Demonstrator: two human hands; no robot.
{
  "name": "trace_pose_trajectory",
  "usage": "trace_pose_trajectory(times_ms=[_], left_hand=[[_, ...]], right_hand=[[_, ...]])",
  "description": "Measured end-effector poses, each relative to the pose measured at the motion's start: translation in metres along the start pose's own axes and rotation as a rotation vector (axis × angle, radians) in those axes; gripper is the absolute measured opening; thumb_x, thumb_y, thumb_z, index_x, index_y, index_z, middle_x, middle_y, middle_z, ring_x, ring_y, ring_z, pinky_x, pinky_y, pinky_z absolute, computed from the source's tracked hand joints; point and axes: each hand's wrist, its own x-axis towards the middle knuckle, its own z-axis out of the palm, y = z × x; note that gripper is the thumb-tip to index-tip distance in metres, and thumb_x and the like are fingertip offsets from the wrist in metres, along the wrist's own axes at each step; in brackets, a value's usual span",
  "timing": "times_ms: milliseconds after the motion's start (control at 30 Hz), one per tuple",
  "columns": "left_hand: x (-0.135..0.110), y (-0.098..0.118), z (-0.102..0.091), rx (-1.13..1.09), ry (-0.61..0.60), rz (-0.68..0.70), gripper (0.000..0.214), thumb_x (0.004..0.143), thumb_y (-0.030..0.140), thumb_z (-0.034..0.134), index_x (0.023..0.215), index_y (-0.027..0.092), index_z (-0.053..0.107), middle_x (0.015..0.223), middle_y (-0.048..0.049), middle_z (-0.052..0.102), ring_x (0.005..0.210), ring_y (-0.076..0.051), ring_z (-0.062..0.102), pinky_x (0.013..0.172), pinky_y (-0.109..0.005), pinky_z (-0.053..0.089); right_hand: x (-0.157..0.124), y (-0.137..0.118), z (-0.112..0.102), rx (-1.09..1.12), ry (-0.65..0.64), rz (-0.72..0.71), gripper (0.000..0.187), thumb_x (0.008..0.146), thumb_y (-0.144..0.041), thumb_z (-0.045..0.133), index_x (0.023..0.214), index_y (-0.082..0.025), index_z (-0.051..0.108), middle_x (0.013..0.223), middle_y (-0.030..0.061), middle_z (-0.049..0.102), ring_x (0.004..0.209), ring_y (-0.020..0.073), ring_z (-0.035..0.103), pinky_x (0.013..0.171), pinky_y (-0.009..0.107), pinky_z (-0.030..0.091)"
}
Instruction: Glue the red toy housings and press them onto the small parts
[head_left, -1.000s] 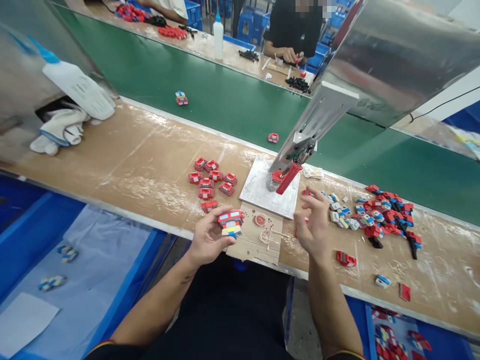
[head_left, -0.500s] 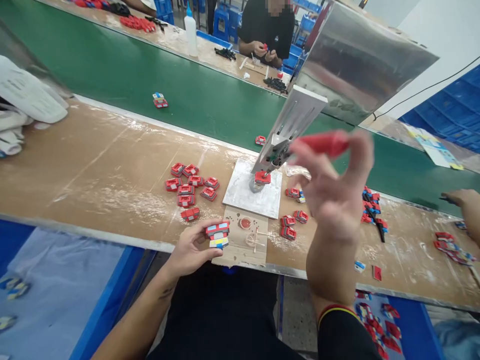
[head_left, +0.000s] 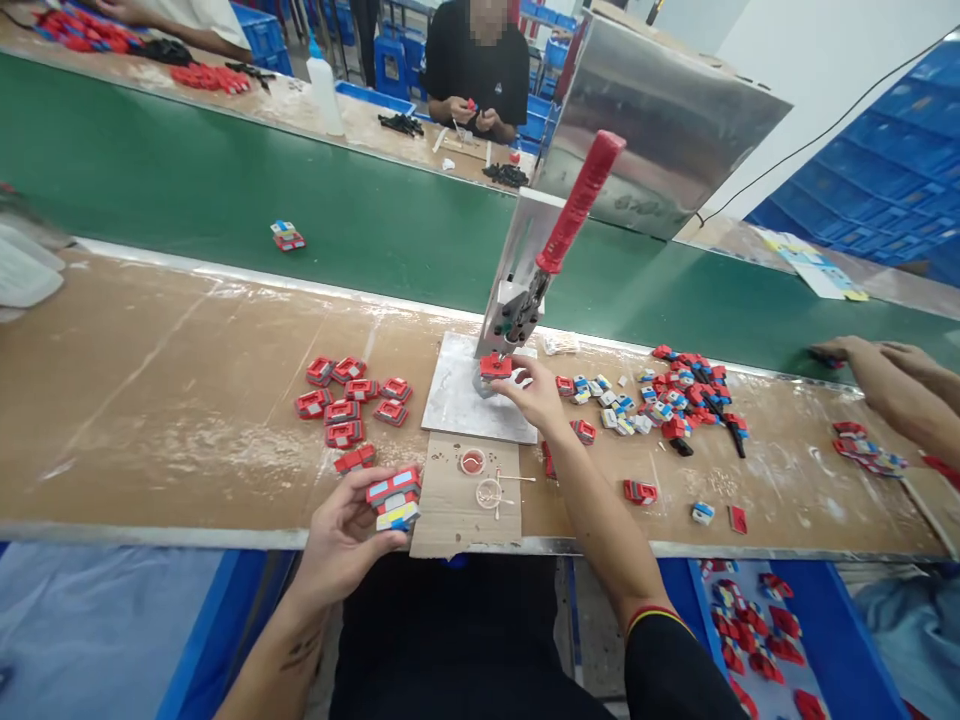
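My left hand [head_left: 341, 535] grips a small toy part in red, white, yellow and blue [head_left: 395, 498] by its edges, near the front of the bench. At the hand press, my right hand [head_left: 534, 395] has thumb and fingers pinched at the side of a red toy part [head_left: 495, 367], which sits on the round post under the press head. The press's red handle [head_left: 581, 200] stands up and back, with no hand on it. The grey base plate [head_left: 457, 390] lies under the post. In front of it is a cardboard sheet [head_left: 442, 515] with two small cups and cotton swabs.
Several red toy parts [head_left: 343, 411] lie left of the press. Mixed toy pieces [head_left: 690, 385] are heaped to its right. A green conveyor belt [head_left: 187, 160] runs behind, bearing one toy part [head_left: 286, 236]. A co-worker's hands [head_left: 862, 350] reach in at the right.
My right hand has let go of the red handle and come down to the red toy part under the press. My left hand still holds its toy part. The view has shifted.
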Motion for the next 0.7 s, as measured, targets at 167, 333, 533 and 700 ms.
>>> trace_pose_trajectory(times_ms=[167,333,533,700], left_hand=[[-0.004,0.006,0.008,0.032,0.069,-0.053,0.064,0.055,0.043,0.106,0.108,0.020,0.079,0.112,-0.0146,0.085,0.094,-0.030,0.084,0.079,-0.030,0.069],[-0.003,0.007,0.003,0.093,0.164,-0.088,0.063,0.055,0.048,0.105,0.107,0.022,0.080,0.110,-0.0109,0.085,0.095,-0.028,0.083,0.079,-0.025,0.068],[0.009,0.016,0.016,0.059,0.230,-0.020,0.062,0.054,0.052,0.105,0.106,0.027,0.081,0.123,-0.0096,0.082,0.108,-0.028,0.081,0.086,-0.024,0.067],[0.018,0.008,0.012,0.013,0.273,-0.018,0.060,0.053,0.043,0.106,0.106,0.030,0.080,0.120,-0.0065,0.083,0.098,-0.030,0.083,0.070,-0.026,0.069]], right_hand=[[-0.002,0.009,-0.025,0.075,-0.046,-0.032,0.044,0.075,-0.060,0.083,0.095,-0.024,0.066,0.106,0.0080,0.075,0.097,0.0233,0.071,0.080,0.038,0.059],[0.034,0.041,-0.111,-0.129,0.041,0.120,0.035,0.094,-0.058,0.063,0.100,-0.025,0.052,0.102,0.0056,0.077,0.088,0.0201,0.075,0.076,0.036,0.062],[0.167,0.065,-0.161,-0.457,0.081,0.216,0.032,0.099,-0.043,0.073,0.116,-0.017,0.067,0.121,0.0089,0.072,0.111,0.0237,0.070,0.098,0.045,0.060],[0.209,0.066,-0.149,-0.633,0.015,0.227,0.046,0.098,-0.043,0.073,0.136,-0.019,0.064,0.147,0.0135,0.061,0.137,0.0337,0.057,0.116,0.060,0.047]])
